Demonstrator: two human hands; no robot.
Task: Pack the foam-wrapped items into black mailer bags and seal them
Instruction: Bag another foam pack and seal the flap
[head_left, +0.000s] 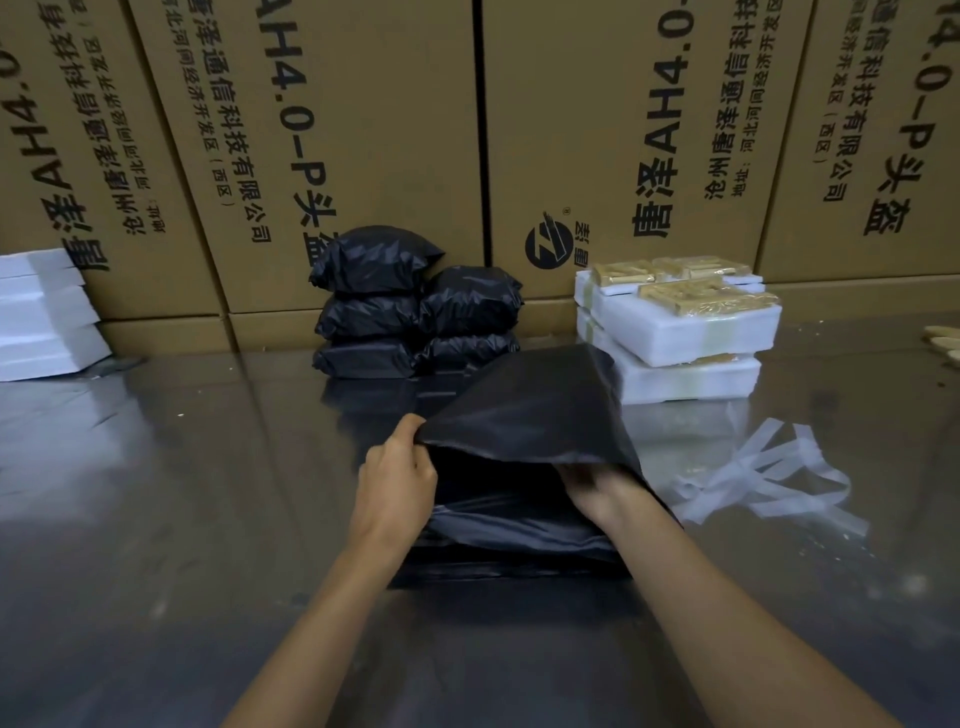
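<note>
Pinching the thin, limp, slippery black mailer bag (524, 415) at its mouth's left rim with left hand (397, 480), right hand (592, 486) reaching inside, grip hidden, at table's (156, 519) near centre.

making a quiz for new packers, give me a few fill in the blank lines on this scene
1. The left hand pinches the open bag's ____ edge.
2. The right hand reaches ____ the open bag.
3. The packed bags are stacked against the ____ at the back.
4. The foam-wrapped items lie to the ____ of the packed bags.

Missing words: upper; inside; cartons; right
</note>
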